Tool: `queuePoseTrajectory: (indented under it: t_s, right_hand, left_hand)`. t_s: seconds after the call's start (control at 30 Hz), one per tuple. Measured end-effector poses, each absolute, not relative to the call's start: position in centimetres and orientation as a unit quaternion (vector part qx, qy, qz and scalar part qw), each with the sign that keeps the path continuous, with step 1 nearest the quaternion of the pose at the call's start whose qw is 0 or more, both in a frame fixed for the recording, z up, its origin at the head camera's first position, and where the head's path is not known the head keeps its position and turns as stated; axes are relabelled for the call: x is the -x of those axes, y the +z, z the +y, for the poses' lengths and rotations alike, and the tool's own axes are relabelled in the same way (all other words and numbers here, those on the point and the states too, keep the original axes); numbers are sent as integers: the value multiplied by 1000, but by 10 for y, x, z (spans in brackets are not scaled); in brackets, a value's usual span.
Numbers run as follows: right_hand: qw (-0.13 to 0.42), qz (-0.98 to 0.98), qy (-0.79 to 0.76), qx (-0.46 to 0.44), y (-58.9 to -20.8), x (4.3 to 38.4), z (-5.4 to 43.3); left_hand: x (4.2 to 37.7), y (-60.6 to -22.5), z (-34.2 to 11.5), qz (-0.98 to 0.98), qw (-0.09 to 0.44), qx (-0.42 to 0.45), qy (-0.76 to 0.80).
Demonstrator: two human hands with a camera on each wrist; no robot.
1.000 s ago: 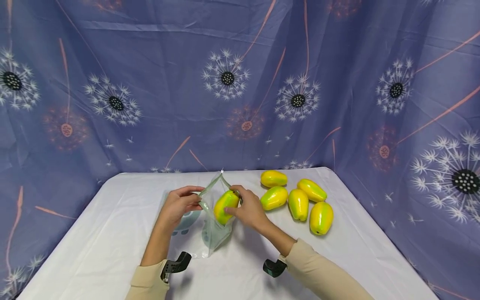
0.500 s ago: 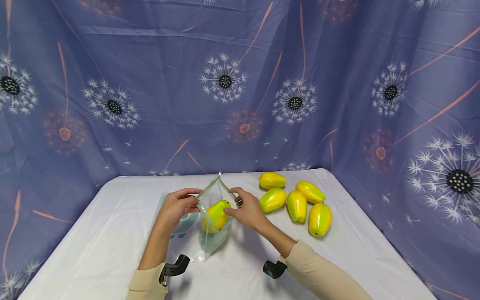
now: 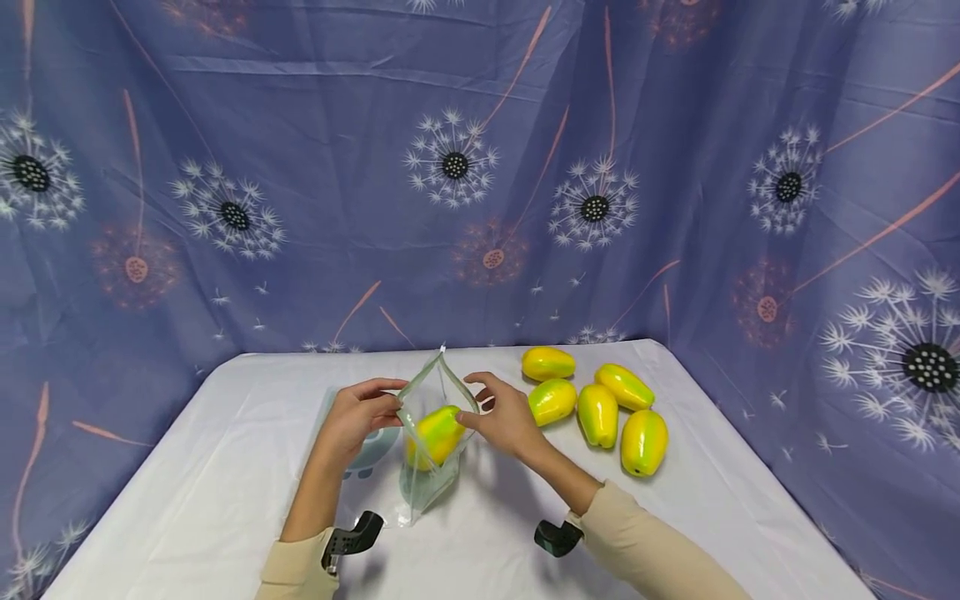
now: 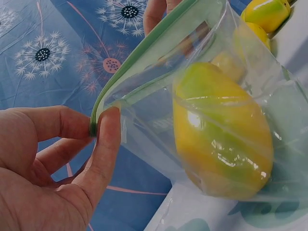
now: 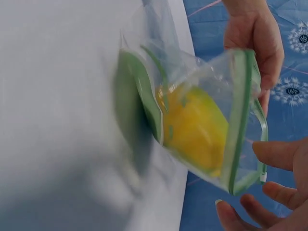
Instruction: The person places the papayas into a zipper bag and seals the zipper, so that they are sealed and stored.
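Head view, bag (image 3: pixel 431 487): clear with a green rim, mouth spread to a diamond shape, over the white worktop (image 3: pixel 517 542); contact of its base cannot be told.
Head view, bagged fruit (image 3: pixel 435 437): yellow and green, tilted inside the bag, upper end just below the mouth.
Head view, left hand (image 3: pixel 356 417): at the left edge of the bag's mouth.
Head view, right hand (image 3: pixel 506 417): at the right edge of the bag's mouth, fingers parted.
Head view, five loose fruits (image 3: pixel 597 417): grouped on the worktop, right of the bag.
Head view, curtain (image 3: pixel 337 183): blue, dandelion-printed, behind the bag.
Left wrist view, left grip: thumb and fingertips pinching the bag's rim.
Left wrist view, bagged fruit: visible through the bag's clear wall.
Right wrist view, right grip: released; thumb tip beside the bag's rim, touching or not cannot be told.
Right wrist view, bagged fruit: inside the bag, surface partly blurred.
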State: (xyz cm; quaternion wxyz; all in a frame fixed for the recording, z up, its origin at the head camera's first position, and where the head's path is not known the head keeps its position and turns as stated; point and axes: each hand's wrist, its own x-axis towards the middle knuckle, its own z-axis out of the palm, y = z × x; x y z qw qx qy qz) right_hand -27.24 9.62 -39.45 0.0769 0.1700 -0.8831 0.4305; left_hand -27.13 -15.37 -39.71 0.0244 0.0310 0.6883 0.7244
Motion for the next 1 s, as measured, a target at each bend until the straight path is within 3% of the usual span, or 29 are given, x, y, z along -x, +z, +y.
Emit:
queuePoseTrajectory:
  t_s: [0.2, 0.57, 1.0]
  right_hand:
    - [86, -883, 436, -150, -386, 278, 112]
    - [26, -907, 406, -103, -368, 298, 151]
    - [15, -909, 410, -82, -359, 318, 204]
  left_hand:
    - [272, -398, -153, 689, 24, -29, 724]
    - [273, -400, -155, 687, 24, -28, 726]
    - [275, -400, -153, 686, 26, -28, 727]
